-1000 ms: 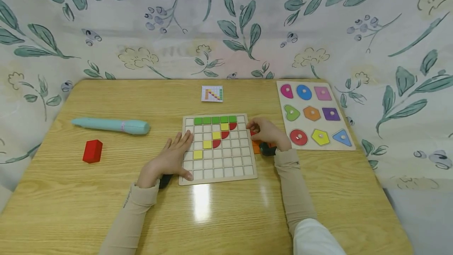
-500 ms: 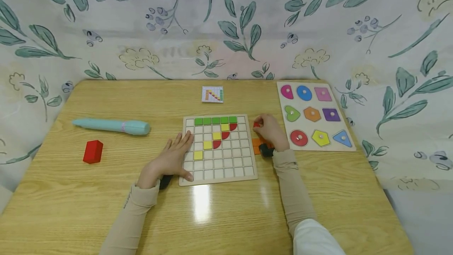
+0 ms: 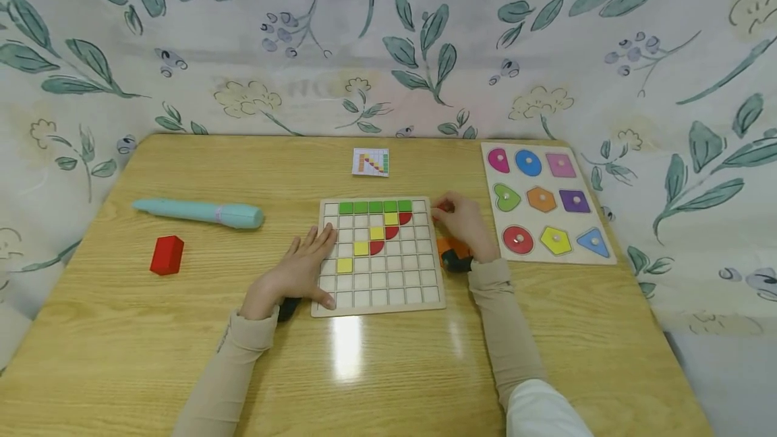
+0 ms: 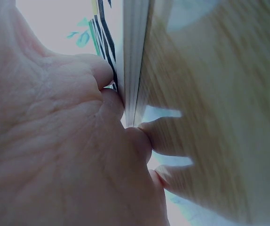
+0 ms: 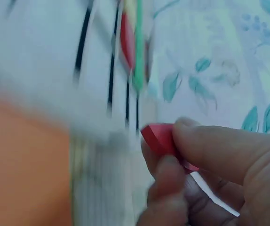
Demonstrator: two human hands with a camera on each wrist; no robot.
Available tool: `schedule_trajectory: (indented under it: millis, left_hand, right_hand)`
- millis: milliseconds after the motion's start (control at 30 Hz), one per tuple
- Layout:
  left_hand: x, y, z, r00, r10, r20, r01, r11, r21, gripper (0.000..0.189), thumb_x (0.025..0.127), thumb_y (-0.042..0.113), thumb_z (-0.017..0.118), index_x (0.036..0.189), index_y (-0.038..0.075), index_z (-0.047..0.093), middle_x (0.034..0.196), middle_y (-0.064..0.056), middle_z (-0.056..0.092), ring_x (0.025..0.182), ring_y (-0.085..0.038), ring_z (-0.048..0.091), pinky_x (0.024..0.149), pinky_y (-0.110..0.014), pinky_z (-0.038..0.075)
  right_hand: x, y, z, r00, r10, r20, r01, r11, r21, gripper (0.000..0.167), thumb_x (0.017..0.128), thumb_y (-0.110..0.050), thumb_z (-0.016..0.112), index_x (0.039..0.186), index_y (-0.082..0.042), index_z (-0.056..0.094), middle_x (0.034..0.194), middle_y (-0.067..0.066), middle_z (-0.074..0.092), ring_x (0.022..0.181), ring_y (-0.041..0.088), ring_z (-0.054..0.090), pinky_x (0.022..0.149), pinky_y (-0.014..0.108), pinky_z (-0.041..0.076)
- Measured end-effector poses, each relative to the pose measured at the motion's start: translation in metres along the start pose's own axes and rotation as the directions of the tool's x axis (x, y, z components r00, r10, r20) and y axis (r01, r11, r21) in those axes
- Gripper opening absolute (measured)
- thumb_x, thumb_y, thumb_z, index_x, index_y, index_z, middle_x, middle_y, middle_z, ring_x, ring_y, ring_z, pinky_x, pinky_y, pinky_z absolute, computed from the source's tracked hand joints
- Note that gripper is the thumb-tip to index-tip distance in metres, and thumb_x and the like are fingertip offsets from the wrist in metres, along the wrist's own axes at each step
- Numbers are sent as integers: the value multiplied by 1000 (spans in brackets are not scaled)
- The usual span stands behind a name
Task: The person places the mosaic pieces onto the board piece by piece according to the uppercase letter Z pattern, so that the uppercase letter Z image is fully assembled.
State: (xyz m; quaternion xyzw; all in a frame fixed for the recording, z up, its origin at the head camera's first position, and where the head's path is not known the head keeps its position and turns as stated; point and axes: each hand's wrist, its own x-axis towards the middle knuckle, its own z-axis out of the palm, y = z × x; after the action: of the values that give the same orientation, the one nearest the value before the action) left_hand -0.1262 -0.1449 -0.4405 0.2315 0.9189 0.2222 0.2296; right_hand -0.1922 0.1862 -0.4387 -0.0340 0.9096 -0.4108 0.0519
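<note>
A square wooden grid board [image 3: 394,297] lies mid-table, bearing a row of green tiles [image 3: 376,207], a diagonal of yellow tiles [image 3: 361,248] and red quarter-round tiles [image 3: 391,232]. My left hand [image 3: 294,272] rests with spread fingers on its left edge; the left wrist view shows some fingertips on the table beside that edge. My right hand [image 3: 466,222] is at the board's upper right edge, pinching a small red tile [image 5: 161,139] between thumb and fingers. The held tile's full outline is partly covered. Orange tiles [image 3: 448,247] lie right of the board, partly under my right wrist.
A small pattern card [image 3: 371,162] lies behind the board. To the right is a knob puzzle [image 3: 534,221] with coloured shapes. A light-blue pen-shaped object [image 3: 197,212] and a red block [image 3: 166,255] are on the left. A floral cloth hangs behind the table.
My right hand has picked up the red tile from beside the board and moved away from me, then slightly left to the board's edge. My left hand stays put on the board.
</note>
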Motion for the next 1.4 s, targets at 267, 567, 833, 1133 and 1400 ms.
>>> schedule_trajectory:
  millis: [267, 567, 833, 1133, 1400]
  left_hand:
    - [1, 0, 1, 1000, -3, 1, 3, 1000, 6, 138, 56, 47, 87, 155, 3, 1, 163, -17, -7, 149, -43, -10, 116, -65, -5]
    - [0, 0, 1, 1000, -2, -7, 2, 1000, 0, 138, 56, 47, 87, 155, 3, 1, 163, -16, -7, 149, -42, -10, 117, -65, -4]
    - [-1, 1, -1, 1000, 0, 0, 0, 1000, -5, 136, 59, 46, 86, 155, 3, 2, 163, -17, -6, 149, -42, -10, 117, -65, -5]
    - [-3, 3, -1, 1000, 0, 8, 0, 1000, 7, 134, 58, 44, 86, 155, 2, 3, 163, -17, -6, 148, -43, -11, 116, -66, -5]
    - [-3, 4, -2, 1000, -5, 16, 5, 1000, 2, 134, 59, 43, 86, 155, 1, 3, 163, -18, -5, 148, -44, -11, 116, -66, -5]
  right_hand:
    - [-12, -40, 39, 941, 7, 339, -98, 963, 253, 16, 92, -13, 65, 102, -1, 65, 90, 13, 70, 67, 11, 67, 67, 25, 57]
    - [-34, -73, 75, 876, -11, 483, -121, 963, 241, 10, 89, -9, 68, 91, 0, 65, 73, 9, 68, 56, 12, 66, 57, 28, 59]
    - [-40, -78, 85, 920, -63, 387, 32, 996, 87, 12, 90, -15, 69, 85, -5, 64, 61, 2, 59, 46, 9, 54, 45, 20, 48]
    - [-48, -87, 91, 947, -131, 295, 167, 981, -100, 15, 88, -21, 71, 80, -10, 63, 68, 0, 60, 57, 9, 45, 50, 18, 34]
    - [-45, -81, 87, 931, -137, 339, 168, 984, -64, 14, 90, -22, 68, 84, -10, 65, 65, -2, 57, 54, 8, 46, 50, 17, 35]
